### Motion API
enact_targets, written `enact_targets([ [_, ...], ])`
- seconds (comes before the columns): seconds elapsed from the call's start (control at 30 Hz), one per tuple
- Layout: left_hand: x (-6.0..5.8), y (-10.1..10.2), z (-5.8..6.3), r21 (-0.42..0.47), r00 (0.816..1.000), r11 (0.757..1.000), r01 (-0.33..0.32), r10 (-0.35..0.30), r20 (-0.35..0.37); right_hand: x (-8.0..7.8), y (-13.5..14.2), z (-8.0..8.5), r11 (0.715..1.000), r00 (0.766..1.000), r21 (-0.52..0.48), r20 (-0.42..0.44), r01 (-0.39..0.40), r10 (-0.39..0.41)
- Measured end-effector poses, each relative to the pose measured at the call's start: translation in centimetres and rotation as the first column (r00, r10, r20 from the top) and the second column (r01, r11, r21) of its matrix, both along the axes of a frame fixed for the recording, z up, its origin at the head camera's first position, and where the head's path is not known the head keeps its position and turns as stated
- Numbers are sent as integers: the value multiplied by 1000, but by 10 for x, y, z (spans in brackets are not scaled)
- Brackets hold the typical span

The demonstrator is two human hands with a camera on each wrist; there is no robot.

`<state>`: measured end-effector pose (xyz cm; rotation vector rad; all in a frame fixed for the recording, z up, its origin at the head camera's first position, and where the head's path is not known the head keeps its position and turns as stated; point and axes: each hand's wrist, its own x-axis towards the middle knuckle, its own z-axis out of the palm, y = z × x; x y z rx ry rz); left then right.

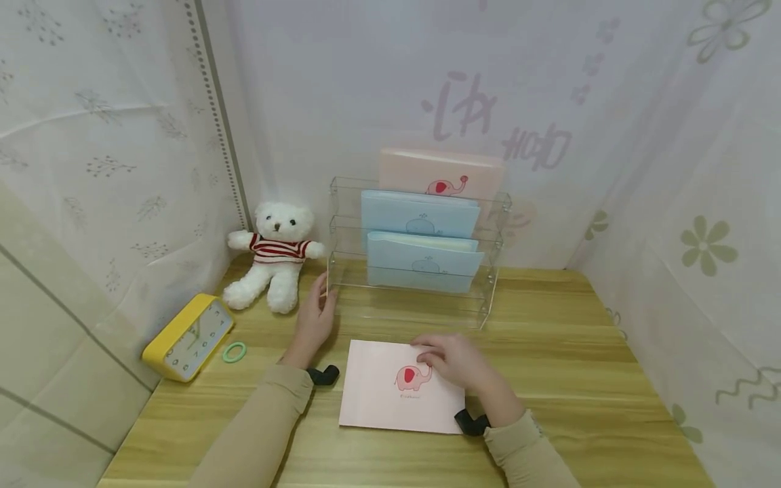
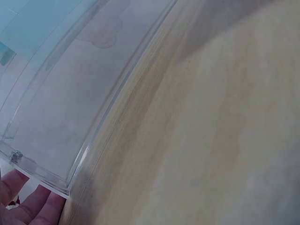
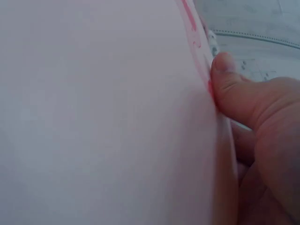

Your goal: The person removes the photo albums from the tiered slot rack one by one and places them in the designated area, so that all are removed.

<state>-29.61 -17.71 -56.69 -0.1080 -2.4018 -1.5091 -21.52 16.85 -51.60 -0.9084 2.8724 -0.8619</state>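
Note:
A pink notebook (image 1: 372, 386) with a red elephant on its cover lies on the table in front of me. My right hand (image 1: 454, 359) holds it at the far edge, thumb (image 3: 229, 86) on the cover and fingers past the edge. Behind it stands a clear acrylic rack (image 1: 415, 312) with stepped tiers. My left hand (image 1: 316, 315) rests against the rack's left side panel, fingers (image 2: 35, 204) fairly straight along its outside. Two light blue notebooks with whale drawings, a front one (image 1: 396, 264) and a middle one (image 1: 390, 210), stand in the rack. Another pink notebook (image 1: 403, 169) stands in the back tier.
A white teddy bear (image 1: 277, 271) in a striped shirt sits left of the rack. A yellow clock (image 1: 189, 335) stands at the table's left edge, with a green ring (image 1: 234, 352) beside it. Patterned curtains (image 1: 689, 203) enclose the wooden table (image 1: 549, 352).

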Motion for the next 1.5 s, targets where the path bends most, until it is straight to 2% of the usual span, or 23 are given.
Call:
enact_targets([
  [0.3,-2,0,-1,-12,1000,1000,3,-3,1,3,-13,-15,999,1000,34,21,12,-13],
  [0.53,0,0,-2,1,1000,1000,-10,10,-4,7,-18,-16,997,998,70,69,-13,8],
  [1.0,0,0,-2,-1,1000,1000,-8,8,-6,13,-22,-12,989,998,144,51,18,-26],
  [1.37,1,1,-2,10,1000,1000,-10,10,12,17,-23,-16,986,998,162,26,48,-52],
  [1.5,1,1,-2,15,1000,1000,-10,10,15,16,-23,-14,986,997,162,47,50,-58],
])
